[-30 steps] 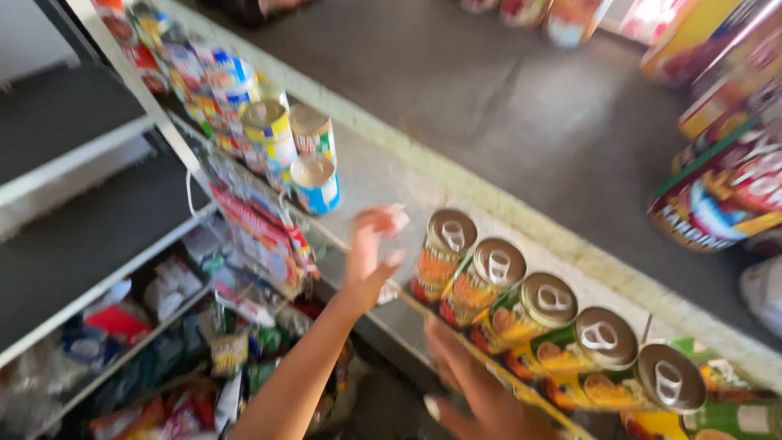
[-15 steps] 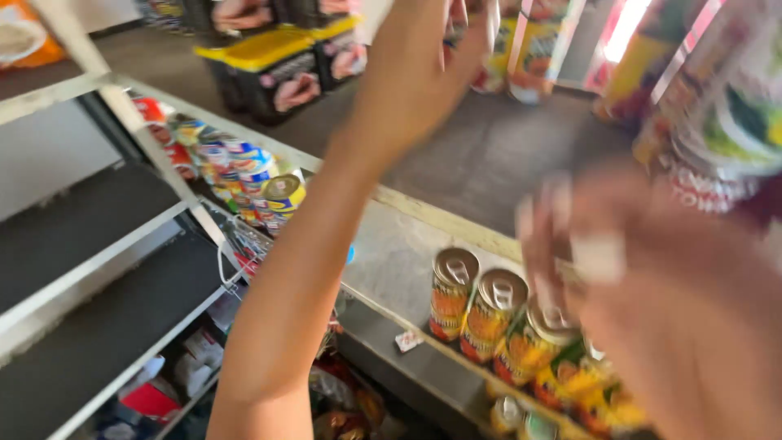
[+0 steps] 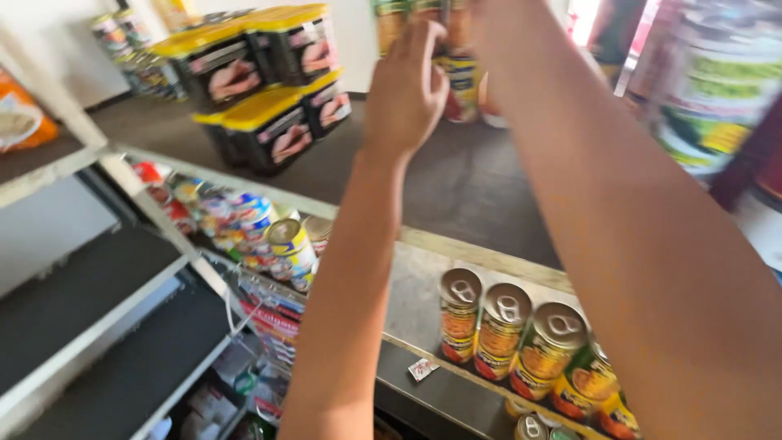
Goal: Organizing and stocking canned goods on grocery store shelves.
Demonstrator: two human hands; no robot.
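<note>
At the top centre of the frame, my left hand [image 3: 407, 85] reaches up with fingers curled against a yellow-labelled can [image 3: 460, 81]; whether they clamp it I cannot tell. My right forearm crosses the right side, its hand out of frame. Below, pull-tab cans [image 3: 505, 330] line the shelf [image 3: 423, 281].

Orange-labelled pull-tab tin cans [image 3: 509, 334] in row on grey shelf [image 3: 419, 297]; black yellow-lidded boxes [image 3: 269, 85] stacked on floor beyond.

Bright daylight from upper right; motion blur smears near edges.
</note>
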